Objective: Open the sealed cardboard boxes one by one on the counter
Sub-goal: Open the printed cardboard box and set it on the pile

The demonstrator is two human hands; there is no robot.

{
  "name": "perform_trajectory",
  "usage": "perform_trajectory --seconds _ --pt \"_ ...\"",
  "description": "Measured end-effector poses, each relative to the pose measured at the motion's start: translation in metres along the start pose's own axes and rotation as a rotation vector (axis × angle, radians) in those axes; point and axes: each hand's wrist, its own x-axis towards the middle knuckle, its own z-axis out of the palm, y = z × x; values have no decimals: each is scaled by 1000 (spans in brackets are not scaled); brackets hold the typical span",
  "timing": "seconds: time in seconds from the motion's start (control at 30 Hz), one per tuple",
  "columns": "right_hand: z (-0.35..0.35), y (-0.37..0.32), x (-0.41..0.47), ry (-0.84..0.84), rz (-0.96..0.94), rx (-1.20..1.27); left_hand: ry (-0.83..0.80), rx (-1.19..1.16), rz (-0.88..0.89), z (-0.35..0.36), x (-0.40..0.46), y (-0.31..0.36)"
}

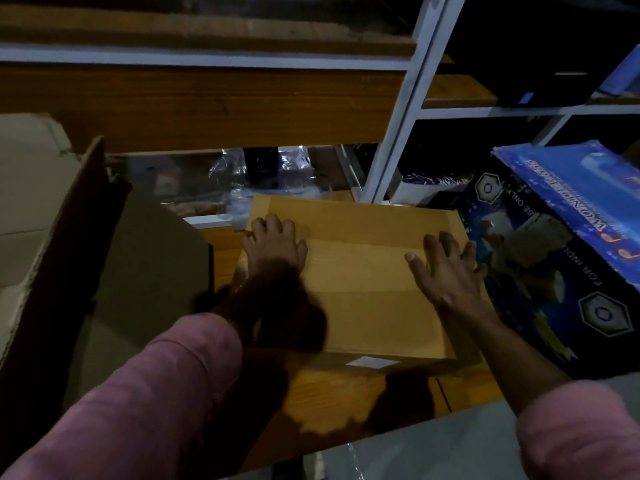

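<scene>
The sealed cardboard box (349, 271) is steadied on the counter (346, 400) by left hand (273, 242) and right hand (446, 271), fingers spread flat, nothing grasped. The taped seam (360, 252) is judged to need lifting or cutting next.

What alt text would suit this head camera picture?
Two hands, left hand and right hand, rest flat on a closed brown cardboard box on a wooden counter. A blue printed box leans beside it.

Dim overall, with light falling from above onto the cardboard box (349, 271), whose top is brightest; arm shadows darken its near-left corner, detail is soft, and shelving lines bow at the edges.
</scene>
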Motion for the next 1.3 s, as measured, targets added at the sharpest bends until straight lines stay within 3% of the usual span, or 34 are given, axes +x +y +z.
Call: perform_trajectory --seconds 0.33,0.73,0.93,1.13,1.3 --pt "-2 13 45 -8 9 19 -221 -93 -67 9 31 -13" --pt "0 15 10 -31 -8 38 -159 -191 -67 12 0 -30" --pt "-14 13 -11 118 -52 223 -7 -243 -52 -18 -40 -34" --pt "-52 10 -26 384 -148 367 336 -372 33 -57 -69 -27" --pt "-50 17 -53 463 -171 395 365 -364 78 -66 -110 -30"
